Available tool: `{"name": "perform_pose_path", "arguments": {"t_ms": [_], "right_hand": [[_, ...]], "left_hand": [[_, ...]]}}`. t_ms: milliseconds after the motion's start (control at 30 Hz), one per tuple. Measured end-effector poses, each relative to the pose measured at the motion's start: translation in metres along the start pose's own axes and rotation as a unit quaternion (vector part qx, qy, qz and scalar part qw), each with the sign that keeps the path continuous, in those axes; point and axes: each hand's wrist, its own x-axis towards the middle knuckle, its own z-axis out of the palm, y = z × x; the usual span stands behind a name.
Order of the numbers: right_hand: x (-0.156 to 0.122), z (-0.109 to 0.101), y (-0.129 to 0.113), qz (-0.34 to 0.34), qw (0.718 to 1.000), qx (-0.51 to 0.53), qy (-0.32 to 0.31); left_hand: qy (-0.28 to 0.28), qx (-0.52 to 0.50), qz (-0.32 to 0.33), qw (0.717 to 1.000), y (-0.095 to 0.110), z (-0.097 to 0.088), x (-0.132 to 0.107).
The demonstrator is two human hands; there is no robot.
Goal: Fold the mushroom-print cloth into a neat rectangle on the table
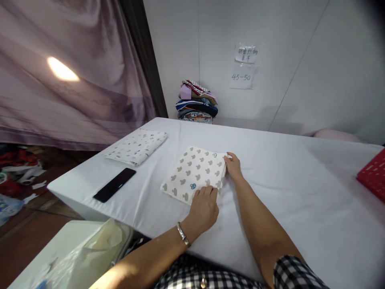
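A folded white cloth (192, 170) with grey mushroom prints and a few differently coloured ones lies flat on the white-covered table (270, 200). At its near right corner is my left hand (204, 208), fingers curled down over the edge and closed on the fabric; a silver bracelet circles that wrist. My right hand (233, 166) pinches the far right corner between thumb and fingers. The undersides of the left fingertips are hidden.
Left of the cloth lies another folded cloth (136, 146) with small dark prints, and nearer me a black phone (114, 184). Stacked textiles (197, 102) stand behind the table. A red item (373, 175) sits at the right edge, a plastic bag (93, 257) at lower left.
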Motion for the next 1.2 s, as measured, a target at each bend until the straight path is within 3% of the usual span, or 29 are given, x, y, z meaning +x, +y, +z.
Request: {"name": "perform_pose_path", "arguments": {"t_ms": [200,400,467,567,667,767,900,1200], "right_hand": [[-0.001,-0.003,0.000,-0.012,0.994,-0.103,-0.013],[-0.005,-0.011,-0.010,-0.028,0.983,-0.178,-0.022],[-0.008,-0.012,-0.018,-0.060,0.975,-0.211,-0.017],[-0.018,-0.006,-0.034,-0.171,0.952,-0.254,-0.024],[-0.034,0.007,-0.046,-0.258,0.917,-0.283,-0.111],[-0.049,0.019,-0.047,-0.258,0.863,-0.378,-0.215],[-0.054,0.023,-0.042,-0.226,0.825,-0.451,-0.255],[-0.050,0.022,-0.039,-0.212,0.843,-0.433,-0.239]], "left_hand": [[-0.004,0.014,0.023,1.000,0.000,-0.001,-0.004],[0.027,0.046,0.067,0.996,-0.003,0.017,-0.015],[0.034,0.046,0.072,0.996,-0.003,0.022,-0.018],[0.039,0.040,0.077,0.995,-0.003,0.023,-0.021],[0.047,0.024,0.083,0.995,-0.003,0.021,-0.024],[0.059,-0.024,0.100,0.993,-0.008,0.017,-0.028],[0.057,-0.075,0.139,0.986,-0.035,0.009,-0.035],[0.046,-0.009,0.032,0.998,-0.135,-0.006,-0.049]]}}
